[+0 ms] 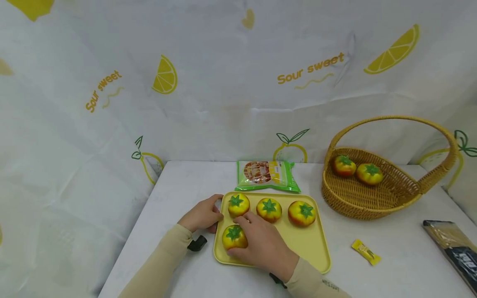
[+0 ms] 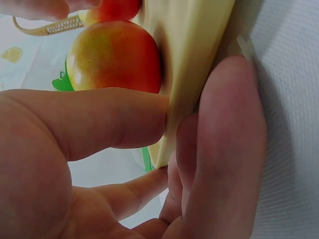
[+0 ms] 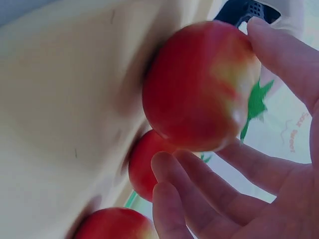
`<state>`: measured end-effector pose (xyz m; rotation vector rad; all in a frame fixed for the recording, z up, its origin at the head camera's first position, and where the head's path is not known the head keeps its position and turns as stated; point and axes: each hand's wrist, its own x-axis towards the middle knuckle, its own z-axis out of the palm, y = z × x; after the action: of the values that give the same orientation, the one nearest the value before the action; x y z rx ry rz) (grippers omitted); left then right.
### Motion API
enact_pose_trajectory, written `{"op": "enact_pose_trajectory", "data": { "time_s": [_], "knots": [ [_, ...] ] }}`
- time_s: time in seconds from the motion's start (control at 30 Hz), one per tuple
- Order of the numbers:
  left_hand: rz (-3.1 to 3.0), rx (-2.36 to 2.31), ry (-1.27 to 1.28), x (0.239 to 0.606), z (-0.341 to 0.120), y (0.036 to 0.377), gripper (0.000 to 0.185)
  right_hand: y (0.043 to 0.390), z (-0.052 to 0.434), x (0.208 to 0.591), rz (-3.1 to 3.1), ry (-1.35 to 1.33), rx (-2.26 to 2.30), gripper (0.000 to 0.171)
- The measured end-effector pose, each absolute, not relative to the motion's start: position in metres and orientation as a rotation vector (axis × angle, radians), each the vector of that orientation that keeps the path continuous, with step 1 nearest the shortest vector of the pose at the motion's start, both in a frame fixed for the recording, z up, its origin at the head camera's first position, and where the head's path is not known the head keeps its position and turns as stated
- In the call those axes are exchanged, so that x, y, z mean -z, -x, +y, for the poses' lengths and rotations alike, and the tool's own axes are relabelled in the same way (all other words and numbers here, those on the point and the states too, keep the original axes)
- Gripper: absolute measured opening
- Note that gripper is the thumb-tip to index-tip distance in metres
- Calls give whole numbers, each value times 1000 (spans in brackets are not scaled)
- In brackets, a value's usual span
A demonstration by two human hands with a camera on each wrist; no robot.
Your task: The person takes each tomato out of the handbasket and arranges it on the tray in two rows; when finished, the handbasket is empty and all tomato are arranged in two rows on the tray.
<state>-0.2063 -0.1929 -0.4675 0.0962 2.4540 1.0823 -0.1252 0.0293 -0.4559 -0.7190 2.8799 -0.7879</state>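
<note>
A yellow tray (image 1: 305,246) lies on the table and bears several red-and-yellow tomatoes with green star-shaped tops. My left hand (image 1: 201,214) grips the tray's left edge, thumb on the rim and fingers beneath, as the left wrist view shows. With thumb and fingers around it, my right hand (image 1: 266,244) holds the front left tomato (image 1: 233,235); in the right wrist view this tomato (image 3: 197,89) sits at the tray surface. Behind it, in a row, are a left tomato (image 1: 238,203), a middle tomato (image 1: 269,209) and a right tomato (image 1: 301,213).
A wicker basket (image 1: 357,211) with a tall handle stands at the back right, holding two tomatoes (image 1: 357,170). Behind the tray lies a green food packet (image 1: 264,176). A small yellow sachet (image 1: 366,251) and a dark-and-tan package (image 1: 454,248) lie to the right.
</note>
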Motion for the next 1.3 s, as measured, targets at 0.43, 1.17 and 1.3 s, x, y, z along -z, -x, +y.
{"op": "enact_pose_trajectory", "data": {
  "time_s": [0.43,1.17,1.3],
  "knots": [
    [2445,-1074,-120,471,-189,210,70,128,51,430,2867,648,774,83],
    [2496,-1012,-90,473,-196,205,72,203,328,373,3098,175,506,65],
    [2482,-1036,-79,475,-197,205,73,220,355,370,3045,98,504,68]
  ]
}}
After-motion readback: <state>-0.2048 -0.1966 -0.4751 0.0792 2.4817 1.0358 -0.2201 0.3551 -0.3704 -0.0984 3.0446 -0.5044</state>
